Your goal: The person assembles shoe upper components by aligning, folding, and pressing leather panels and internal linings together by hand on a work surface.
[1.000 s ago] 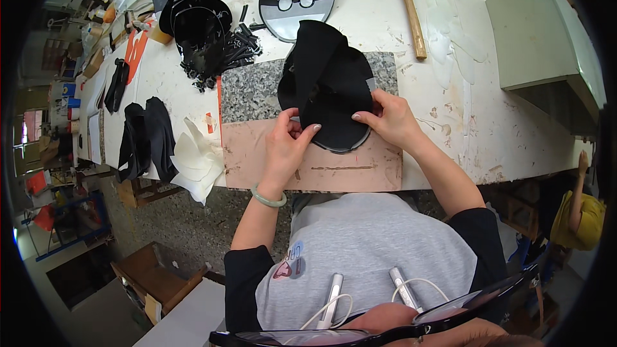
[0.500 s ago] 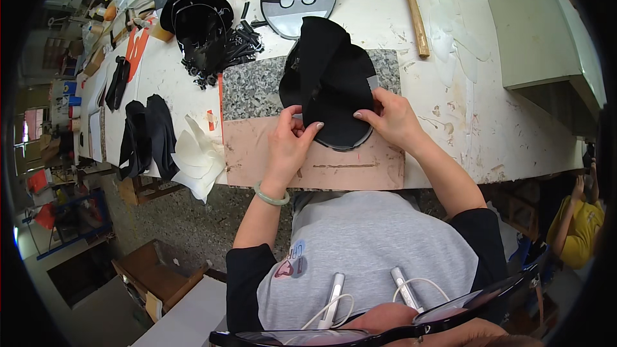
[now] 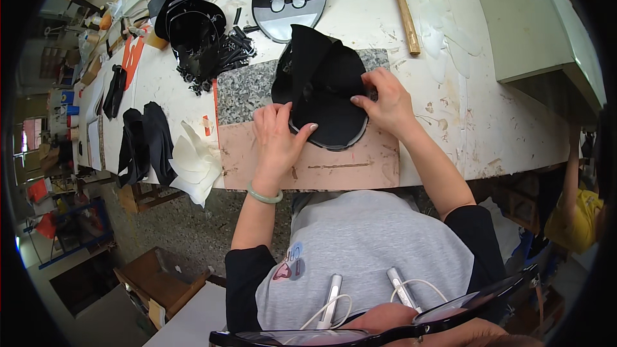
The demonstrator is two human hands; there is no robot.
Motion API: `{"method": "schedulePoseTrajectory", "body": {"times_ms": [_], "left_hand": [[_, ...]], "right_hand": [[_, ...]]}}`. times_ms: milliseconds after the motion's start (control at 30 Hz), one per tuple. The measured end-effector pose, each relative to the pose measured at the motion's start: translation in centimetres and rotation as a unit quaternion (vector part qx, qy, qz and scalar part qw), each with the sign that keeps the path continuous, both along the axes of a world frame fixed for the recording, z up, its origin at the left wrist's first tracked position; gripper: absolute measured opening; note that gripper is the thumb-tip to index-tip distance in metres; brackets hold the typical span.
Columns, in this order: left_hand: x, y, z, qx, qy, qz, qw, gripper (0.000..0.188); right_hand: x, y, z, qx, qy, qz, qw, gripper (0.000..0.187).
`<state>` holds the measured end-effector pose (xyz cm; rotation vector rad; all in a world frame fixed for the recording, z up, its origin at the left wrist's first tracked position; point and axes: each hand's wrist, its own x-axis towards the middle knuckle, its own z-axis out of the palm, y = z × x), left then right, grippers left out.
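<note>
The black layered piece [image 3: 331, 119] lies over the join of the speckled slab [image 3: 244, 93] and the pinkish board [image 3: 257, 160]; the left hand [image 3: 275, 136] touches its near left edge, thumb on the rim, though I cannot tell how firmly; the right hand [image 3: 391, 104] pinches its right edge, the two hands apart; the board reaches the near edge of the white table [image 3: 459, 128], whose bare top gives room to the right as far as the pale cabinet [image 3: 533, 26]; a hammer [image 3: 405, 16] lies far right; the grey shirt [image 3: 379, 238] bears a coloured print [image 3: 289, 263] with lettering.
</note>
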<state>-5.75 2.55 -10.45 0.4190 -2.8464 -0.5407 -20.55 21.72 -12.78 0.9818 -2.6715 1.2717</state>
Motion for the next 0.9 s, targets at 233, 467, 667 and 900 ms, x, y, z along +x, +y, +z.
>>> {"method": "schedulePoseTrajectory", "body": {"times_ms": [233, 467, 667, 900], "left_hand": [[-0.5, -0.9, -0.2, 0.033, -0.047, 0.013, 0.998, 0.069], [-0.5, -1.0, -0.4, 0.017, -0.042, 0.013, 0.999, 0.071], [-0.8, -1.3, -0.1, 0.031, -0.04, 0.018, 0.999, 0.071], [-1.7, -2.5, 0.3, 0.047, -0.047, 0.037, 0.997, 0.05]], "right_hand": [[-2.4, 0.1, 0.1, -0.017, -0.175, -0.019, 0.984, 0.022], [-2.7, -0.1, -0.4, 0.01, -0.137, -0.016, 0.99, 0.022], [-3.6, 0.9, -0.5, -0.008, -0.07, -0.064, 0.995, 0.018], [3.6, 0.0, 2.5, -0.147, 0.098, 0.239, 0.955, 0.033]]}}
